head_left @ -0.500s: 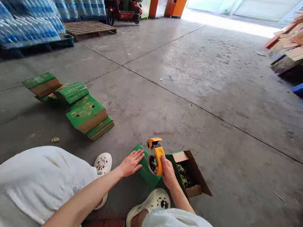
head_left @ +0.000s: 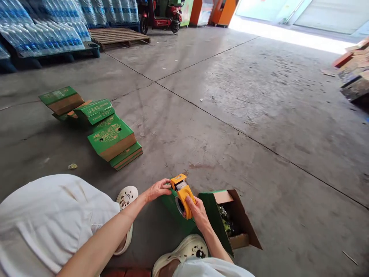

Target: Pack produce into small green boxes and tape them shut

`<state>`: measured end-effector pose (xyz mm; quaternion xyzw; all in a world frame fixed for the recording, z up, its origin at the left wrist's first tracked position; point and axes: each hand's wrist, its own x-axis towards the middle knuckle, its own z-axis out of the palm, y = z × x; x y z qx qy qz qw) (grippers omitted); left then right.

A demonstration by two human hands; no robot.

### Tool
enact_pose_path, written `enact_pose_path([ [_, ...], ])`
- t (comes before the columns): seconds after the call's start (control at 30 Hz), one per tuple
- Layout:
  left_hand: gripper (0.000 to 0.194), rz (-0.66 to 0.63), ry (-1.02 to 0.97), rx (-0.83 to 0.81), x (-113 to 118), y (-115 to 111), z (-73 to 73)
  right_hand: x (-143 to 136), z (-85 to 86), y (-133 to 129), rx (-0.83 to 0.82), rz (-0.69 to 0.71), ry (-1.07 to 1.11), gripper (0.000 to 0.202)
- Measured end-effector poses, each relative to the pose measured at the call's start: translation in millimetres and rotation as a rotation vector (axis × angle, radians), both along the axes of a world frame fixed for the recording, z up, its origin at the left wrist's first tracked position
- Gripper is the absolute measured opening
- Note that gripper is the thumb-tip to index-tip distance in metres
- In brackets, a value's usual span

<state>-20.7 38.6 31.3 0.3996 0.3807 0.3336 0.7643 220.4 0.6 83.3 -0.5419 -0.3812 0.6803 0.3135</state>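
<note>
Evidently for easy reach, the open box (head_left: 212,212) stands just beside the green carton (head_left: 172,207). Over that carton, the yellow tape dispenser (head_left: 187,192) sits gripped in the right hand (head_left: 198,211), likely for steadiness; the left hand (head_left: 157,190), arm outstretched, is held narrow at its front, pinching or not I can't tell.

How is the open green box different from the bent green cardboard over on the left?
The open box has a hollow inside; the bent cardboard lies in zigzag panels. The open box holds something green; the bent cardboard shows lettering and two dark holes on top. Both are green with brown parts, and both are on the floor.
</note>
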Motion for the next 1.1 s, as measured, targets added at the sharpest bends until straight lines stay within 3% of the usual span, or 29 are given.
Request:
enact_pose_path([
  [0.17,0.048,0.172,0.300,0.038,-0.7,-0.5,-6.6,-2.9,3.5,1.6,-0.014,0.000,-0.010,0.062],
  [0.4,0.041,0.252,0.475,0.188,2.0,2.5,-8.3,-0.9,8.2,2.8,-0.034,0.045,-0.103,0.062],
  [0.8,0.041,0.186,0.543,0.368,2.2,0.5,-9.0,23.6,3.4,-11.3,-0.103,0.109,-0.096,0.066],
  [1.1,0.040,0.004,0.495,0.294,-13.7,30.9,-3.3,28.2,2.1,-14.4,-0.073,0.102,-0.090,0.064],
])
